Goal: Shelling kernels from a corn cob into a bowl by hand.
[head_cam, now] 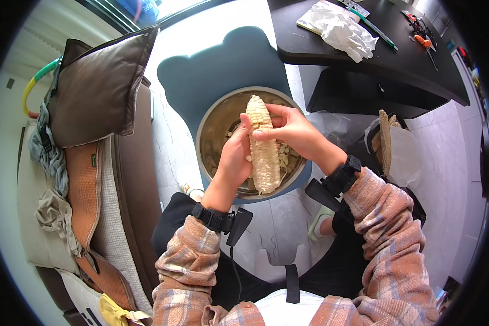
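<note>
A pale ear of corn (264, 163) is held lengthwise over a round metal bowl (203, 134). Its far part still carries rows of kernels, while much of the near part looks stripped. My left hand (237, 155) grips its left side, with the thumb pointing up along it. From the right, my right hand (295, 130) holds the upper half, its thumb lying across the kernels. Loose kernels (284, 153) are visible inside the bowl, partly hidden by the corn and both hands. The bowl rests on a blue-grey stool (224, 61).
At the upper right stands a black table (309, 51) with crumpled tissue (342, 32), a green pen (377, 30) and small tools. Below it, a lined bin (373, 134) holds corn cobs (385, 142). A brown sofa (136, 175) with a cushion (102, 89) stands on the left.
</note>
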The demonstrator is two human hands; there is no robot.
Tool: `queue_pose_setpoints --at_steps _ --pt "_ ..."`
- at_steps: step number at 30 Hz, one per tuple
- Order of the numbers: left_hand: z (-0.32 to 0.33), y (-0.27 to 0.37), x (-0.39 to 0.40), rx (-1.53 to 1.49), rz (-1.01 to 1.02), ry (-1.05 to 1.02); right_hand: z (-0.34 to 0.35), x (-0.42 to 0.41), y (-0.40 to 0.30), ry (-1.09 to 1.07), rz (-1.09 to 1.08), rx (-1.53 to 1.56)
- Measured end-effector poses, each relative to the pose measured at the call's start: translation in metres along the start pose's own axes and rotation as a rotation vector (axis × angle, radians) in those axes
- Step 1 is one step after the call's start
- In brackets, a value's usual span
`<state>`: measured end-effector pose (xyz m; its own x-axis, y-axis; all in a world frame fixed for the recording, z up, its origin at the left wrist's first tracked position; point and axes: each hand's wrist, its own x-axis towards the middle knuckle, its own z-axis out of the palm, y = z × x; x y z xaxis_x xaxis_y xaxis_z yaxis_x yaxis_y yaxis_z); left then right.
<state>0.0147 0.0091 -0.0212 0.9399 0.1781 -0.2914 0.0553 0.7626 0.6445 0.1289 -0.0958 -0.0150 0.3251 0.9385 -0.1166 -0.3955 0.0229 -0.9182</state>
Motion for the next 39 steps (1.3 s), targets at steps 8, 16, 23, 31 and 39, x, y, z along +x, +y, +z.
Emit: queue_pose_setpoints --at_steps 8,16,23,31,39 --pt "0.0 -0.002 0.004 0.078 0.049 -0.007 -0.006 0.004 0.0 0.119 0.095 0.238" --pt "0.008 0.002 0.002 0.09 0.005 0.09 -0.008 0.006 0.012 0.13 0.038 0.08" --pt "0.002 0.006 0.003 0.008 0.037 0.099 -0.007 0.007 0.013 0.001 0.002 0.235" --pt "-0.006 0.002 0.003 0.175 0.056 0.138 -0.003 0.005 0.018 0.028 -0.048 -0.082" --pt "0.001 0.007 0.003 0.069 0.079 0.148 -0.008 0.007 0.01 -0.034 -0.233 -0.207"
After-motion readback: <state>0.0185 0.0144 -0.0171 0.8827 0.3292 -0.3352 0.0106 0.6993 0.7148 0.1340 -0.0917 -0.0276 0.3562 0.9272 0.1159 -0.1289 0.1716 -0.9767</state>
